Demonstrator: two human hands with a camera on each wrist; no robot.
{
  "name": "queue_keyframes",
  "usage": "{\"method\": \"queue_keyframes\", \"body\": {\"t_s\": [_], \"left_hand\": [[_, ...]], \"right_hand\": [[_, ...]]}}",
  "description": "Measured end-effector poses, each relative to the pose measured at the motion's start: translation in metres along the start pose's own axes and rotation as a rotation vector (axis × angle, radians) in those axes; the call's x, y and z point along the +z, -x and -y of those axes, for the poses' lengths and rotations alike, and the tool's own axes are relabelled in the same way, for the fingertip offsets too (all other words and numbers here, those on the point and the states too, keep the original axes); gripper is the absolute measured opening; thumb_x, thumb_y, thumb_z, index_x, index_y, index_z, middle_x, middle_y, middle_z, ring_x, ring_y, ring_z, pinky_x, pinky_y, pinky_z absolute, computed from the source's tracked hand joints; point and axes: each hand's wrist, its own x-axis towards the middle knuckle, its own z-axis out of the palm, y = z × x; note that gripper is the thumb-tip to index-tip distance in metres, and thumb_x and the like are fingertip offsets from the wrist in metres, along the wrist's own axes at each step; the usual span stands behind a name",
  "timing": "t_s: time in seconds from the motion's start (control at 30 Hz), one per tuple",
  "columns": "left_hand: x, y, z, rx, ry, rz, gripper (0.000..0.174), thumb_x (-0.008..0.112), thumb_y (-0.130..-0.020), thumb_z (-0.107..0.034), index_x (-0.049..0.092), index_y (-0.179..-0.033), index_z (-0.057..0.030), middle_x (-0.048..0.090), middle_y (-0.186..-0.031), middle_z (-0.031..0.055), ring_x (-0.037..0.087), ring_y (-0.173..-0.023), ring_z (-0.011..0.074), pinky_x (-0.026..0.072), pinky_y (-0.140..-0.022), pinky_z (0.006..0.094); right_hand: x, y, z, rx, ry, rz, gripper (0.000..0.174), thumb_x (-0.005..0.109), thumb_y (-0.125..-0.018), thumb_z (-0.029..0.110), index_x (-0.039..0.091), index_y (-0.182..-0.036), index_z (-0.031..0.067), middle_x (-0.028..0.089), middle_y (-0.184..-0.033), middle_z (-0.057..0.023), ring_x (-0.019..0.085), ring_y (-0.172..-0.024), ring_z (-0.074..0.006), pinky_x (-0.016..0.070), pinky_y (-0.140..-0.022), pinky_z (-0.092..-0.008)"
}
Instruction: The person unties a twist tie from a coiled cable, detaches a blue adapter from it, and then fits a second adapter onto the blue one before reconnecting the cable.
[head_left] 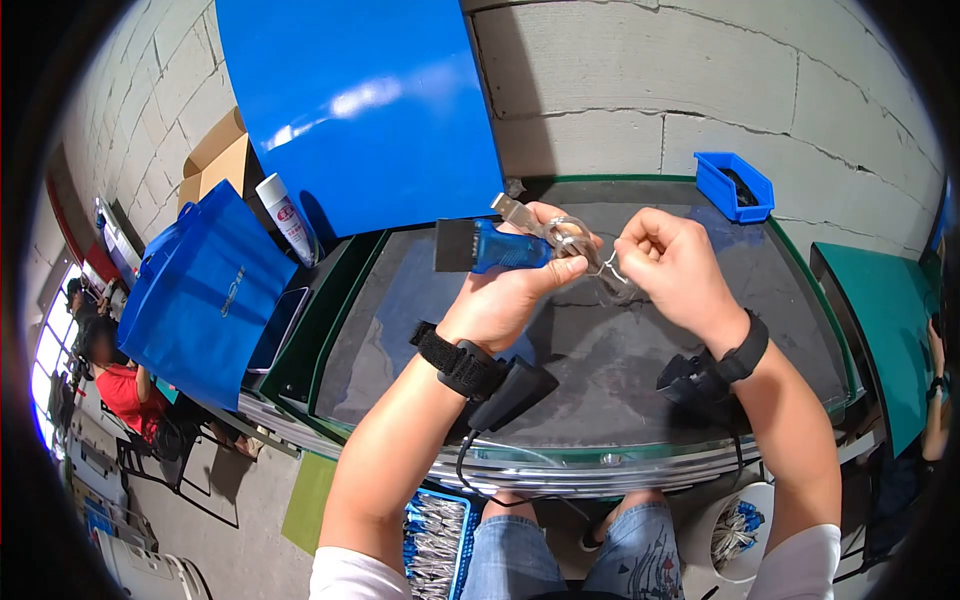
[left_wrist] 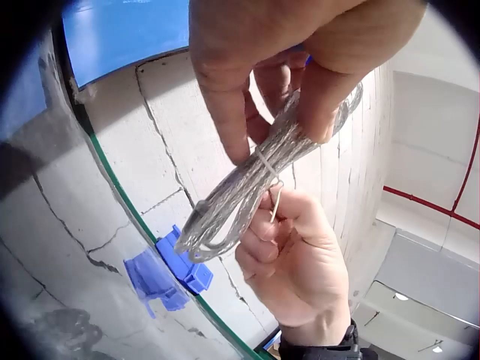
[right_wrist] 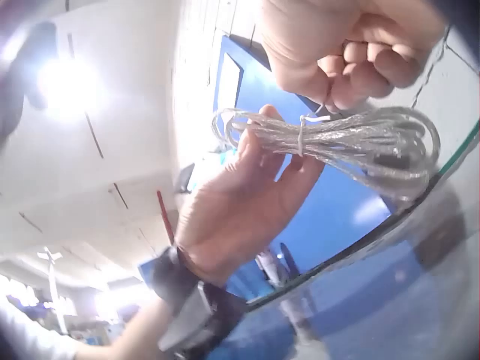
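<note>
My left hand grips a coiled clear cable over the table, its thumb and fingers around the bundle. A blue connector with a wide black end lies across this hand, pointing left. Above it a metal USB plug sticks out. A thin white tie wraps the middle of the coil. Close on the right, my right hand pinches the loose end of that tie between thumb and fingertip, its other fingers curled in, as the left wrist view shows.
The dark table has a green rim. A small blue bin stands at its back right. On the left are a blue bag and a spray can. Below are a blue basket and a white bucket, both holding cables.
</note>
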Motion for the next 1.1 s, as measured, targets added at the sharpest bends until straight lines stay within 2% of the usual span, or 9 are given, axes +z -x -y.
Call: {"method": "queue_keyframes", "body": {"t_s": [0.03,0.17,0.43,0.57,0.73,0.8,0.83,0.9,1.1], "left_hand": [[0.001,0.000,0.001,-0.032,-0.030,0.001,0.026,0.065,-0.076,0.004,0.051,-0.096,-0.0046,0.061,-0.097,0.0094,0.059,-0.094,0.0188,0.0464,-0.087,0.0343],[-0.006,-0.001,0.009,-0.031,-0.002,-0.008,0.024,0.066,-0.077,0.000,0.051,-0.096,-0.0066,0.058,-0.097,0.0062,0.056,-0.098,0.0172,0.0461,-0.085,0.0336],[-0.003,-0.002,0.009,-0.019,0.072,-0.127,0.021,0.064,-0.078,0.004,0.052,-0.091,-0.0080,0.058,-0.091,0.0032,0.058,-0.091,0.0146,0.0484,-0.081,0.0308],[-0.006,-0.002,0.010,0.003,0.066,-0.148,0.019,0.060,-0.083,0.000,0.050,-0.095,-0.0093,0.056,-0.103,0.0068,0.055,-0.103,0.0184,0.0437,-0.094,0.0378],[-0.004,-0.003,0.009,0.065,0.150,-0.162,0.023,0.061,-0.081,0.002,0.049,-0.097,-0.0093,0.057,-0.101,0.0063,0.055,-0.103,0.0184,0.0441,-0.092,0.0367],[-0.002,-0.002,0.005,0.073,0.171,-0.189,0.025,0.062,-0.079,0.004,0.049,-0.096,-0.0085,0.059,-0.096,0.0047,0.057,-0.099,0.0179,0.0450,-0.090,0.0350],[-0.002,-0.001,0.003,0.080,0.153,-0.185,0.026,0.062,-0.079,0.004,0.048,-0.098,-0.0086,0.058,-0.096,0.0048,0.057,-0.100,0.0181,0.0441,-0.091,0.0354],[-0.003,-0.002,0.002,0.092,0.136,-0.178,0.028,0.062,-0.079,0.004,0.047,-0.099,-0.0086,0.058,-0.096,0.0049,0.056,-0.101,0.0183,0.0431,-0.092,0.0357],[-0.001,-0.002,0.002,0.087,0.054,-0.143,0.031,0.062,-0.079,0.003,0.044,-0.102,-0.0087,0.058,-0.102,0.0094,0.054,-0.104,0.0192,0.0410,-0.093,0.0365]], "right_hand": [[0.002,0.003,0.005,-0.153,0.251,-0.068,0.011,0.062,-0.076,0.007,0.056,-0.067,0.0030,0.056,-0.058,-0.0054,0.053,-0.049,-0.0101,0.0393,-0.046,-0.0254],[0.012,0.009,0.014,-0.400,0.299,-0.080,0.010,0.063,-0.070,0.004,0.054,-0.066,0.0038,0.054,-0.058,-0.0077,0.053,-0.046,-0.0176,0.0413,-0.046,-0.0271],[0.013,0.008,0.011,-0.646,0.525,-0.071,0.010,0.063,-0.068,0.003,0.053,-0.067,0.0047,0.053,-0.060,-0.0071,0.056,-0.055,-0.0247,0.0442,-0.049,-0.0322],[0.014,0.008,0.010,-0.499,0.406,-0.064,0.010,0.063,-0.068,0.002,0.054,-0.067,0.0044,0.055,-0.061,-0.0070,0.057,-0.052,-0.0218,0.0442,-0.049,-0.0298],[0.010,0.006,0.007,-0.323,0.294,-0.008,0.008,0.064,-0.073,0.003,0.056,-0.070,0.0029,0.060,-0.062,-0.0068,0.059,-0.052,-0.0152,0.0436,-0.047,-0.0265],[0.009,0.004,0.000,0.001,-0.075,0.089,0.018,0.060,-0.084,0.017,0.060,-0.077,0.0000,0.063,-0.066,-0.0076,0.060,-0.054,-0.0121,0.0443,-0.047,-0.0235],[0.007,0.003,0.000,0.001,-0.076,0.088,0.018,0.060,-0.084,0.017,0.060,-0.077,0.0000,0.063,-0.066,-0.0076,0.060,-0.054,-0.0121,0.0443,-0.047,-0.0235],[0.001,-0.001,0.003,0.295,-0.261,0.174,0.037,0.052,-0.091,0.032,0.062,-0.085,-0.0034,0.064,-0.070,-0.0090,0.060,-0.057,-0.0110,0.0458,-0.048,-0.0212],[0.000,-0.001,0.003,0.412,-0.426,0.240,0.038,0.051,-0.092,0.033,0.061,-0.087,-0.0034,0.063,-0.070,-0.0084,0.058,-0.056,-0.0093,0.0447,-0.047,-0.0194]]}}
